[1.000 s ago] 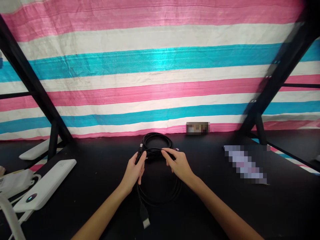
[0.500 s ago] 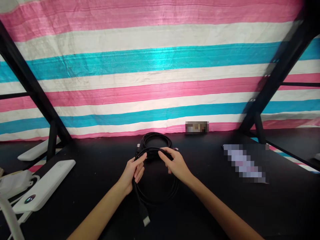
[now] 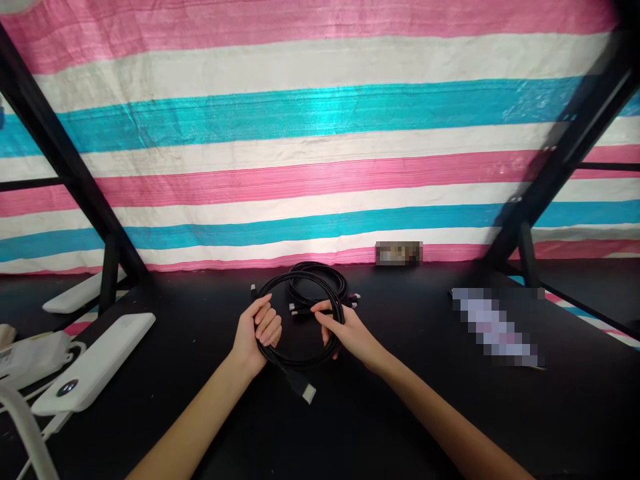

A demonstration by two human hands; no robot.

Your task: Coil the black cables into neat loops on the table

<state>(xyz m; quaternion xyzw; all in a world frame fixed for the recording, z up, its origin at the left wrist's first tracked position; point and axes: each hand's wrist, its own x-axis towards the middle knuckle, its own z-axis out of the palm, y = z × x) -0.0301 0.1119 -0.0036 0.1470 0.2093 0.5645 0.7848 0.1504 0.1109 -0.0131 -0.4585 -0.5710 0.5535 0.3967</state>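
Between my hands is a black cable (image 3: 300, 363) wound into a round coil. Its connector (image 3: 309, 393) with a pale metal tip hangs off the near side, and a second small plug (image 3: 253, 289) sticks out at the upper left. My left hand (image 3: 257, 337) is closed around the left side of the loop. My right hand (image 3: 345, 330) grips the right side, thumb and fingers around the strands. Just behind lies another coiled black cable (image 3: 320, 267) on the black table (image 3: 215, 433), with plug ends showing beside my right fingers.
To the left lie a white power bank (image 3: 100, 363) with a round dark display, a white adapter (image 3: 35, 360) and a thick white cable (image 3: 30, 433). A blurred-out flat item (image 3: 495, 327) is on the right, another (image 3: 399, 253) at the back. Striped sheeting hangs behind.
The held coil has been turned and pulled into a rounder loop. Its connector has swung up and right. My left fingers have closed around it, and my right hand has moved slightly down.
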